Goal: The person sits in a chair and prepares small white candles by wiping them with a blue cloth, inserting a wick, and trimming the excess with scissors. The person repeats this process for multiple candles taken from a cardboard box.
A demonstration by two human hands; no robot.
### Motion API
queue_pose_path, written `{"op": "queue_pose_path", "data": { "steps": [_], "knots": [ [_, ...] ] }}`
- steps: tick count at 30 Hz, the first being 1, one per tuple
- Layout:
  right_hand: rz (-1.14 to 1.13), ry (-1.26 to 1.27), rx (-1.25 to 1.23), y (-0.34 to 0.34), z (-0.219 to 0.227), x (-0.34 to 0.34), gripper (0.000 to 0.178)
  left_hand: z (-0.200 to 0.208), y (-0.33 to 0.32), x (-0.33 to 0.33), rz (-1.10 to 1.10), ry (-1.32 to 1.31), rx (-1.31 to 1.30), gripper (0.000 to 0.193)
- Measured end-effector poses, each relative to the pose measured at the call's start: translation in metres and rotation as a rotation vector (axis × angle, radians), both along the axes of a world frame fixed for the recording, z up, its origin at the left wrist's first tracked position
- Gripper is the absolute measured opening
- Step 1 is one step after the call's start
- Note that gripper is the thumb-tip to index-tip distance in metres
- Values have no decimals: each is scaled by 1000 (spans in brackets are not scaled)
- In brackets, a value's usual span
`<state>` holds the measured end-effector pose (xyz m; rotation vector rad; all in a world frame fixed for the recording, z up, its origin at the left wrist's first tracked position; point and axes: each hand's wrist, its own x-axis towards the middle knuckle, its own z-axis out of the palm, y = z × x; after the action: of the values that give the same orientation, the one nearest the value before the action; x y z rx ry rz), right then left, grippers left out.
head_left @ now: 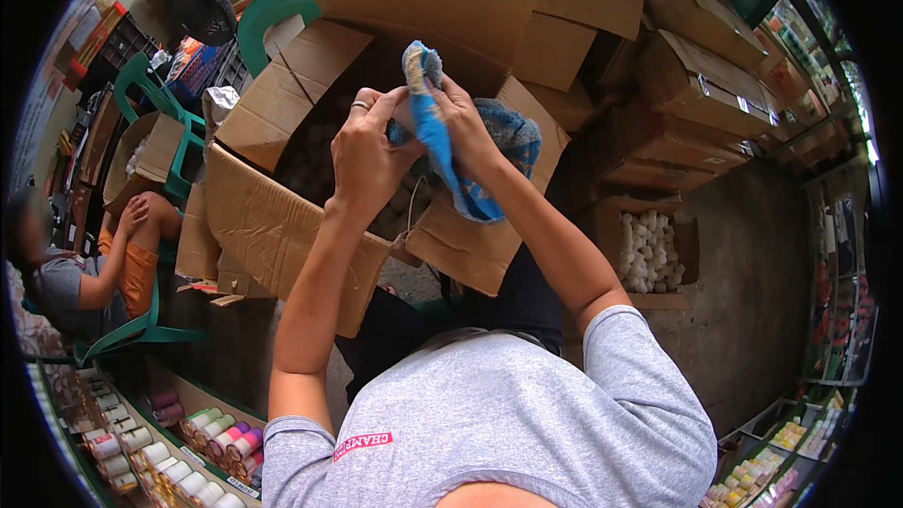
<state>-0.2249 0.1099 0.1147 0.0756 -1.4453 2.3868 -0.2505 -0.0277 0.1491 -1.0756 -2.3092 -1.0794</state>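
We hold a blue cloth (442, 136) over an open cardboard box (273, 216): our left hand (365, 146) has its fingers (381, 113) curled around something small wrapped in it, and our right hand (463, 127) pinches the cloth beside it. A box of white rolls (647, 249) sits on the floor to the right, and a seated person (94, 273) is at the left.

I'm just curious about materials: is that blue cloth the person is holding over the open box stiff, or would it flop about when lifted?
Probably floppy: the blue cloth bunches and drapes between the left hand and right hand, with a tail hanging down. It looks light, since fingertips alone carry it. Its nubbly weave suggests it is not slippery.
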Motion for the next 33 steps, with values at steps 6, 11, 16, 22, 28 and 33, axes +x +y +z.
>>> {"op": "queue_pose_path", "data": {
  "steps": [6, 11, 16, 22, 28, 33],
  "knots": [
    [-77, 17, -31, 4, 2, 7, 24, -6, 9, 7, -268, -529, 529, 41],
    [-588, -165, 1057, 53, 47, -3, 28, -1, -5, 2, -345, -1388, 1105, 46],
    [-615, -124, 1383, 66, 69, 17, 47, -5, -14, -19, -386, -1440, 1252, 55],
    [18, -279, 632, -31, 50, 52, 43, -2, -5, -9, -325, -1355, 1280, 57],
    [-121, -83, 804, -11, 33, 57, 9, -5, -35, -27, -449, -1562, 1372, 42],
    [-383, 65, 856, -21, 45, 62, 10, -15, -41, -25, -402, -1731, 1320, 36]
  ]
}}
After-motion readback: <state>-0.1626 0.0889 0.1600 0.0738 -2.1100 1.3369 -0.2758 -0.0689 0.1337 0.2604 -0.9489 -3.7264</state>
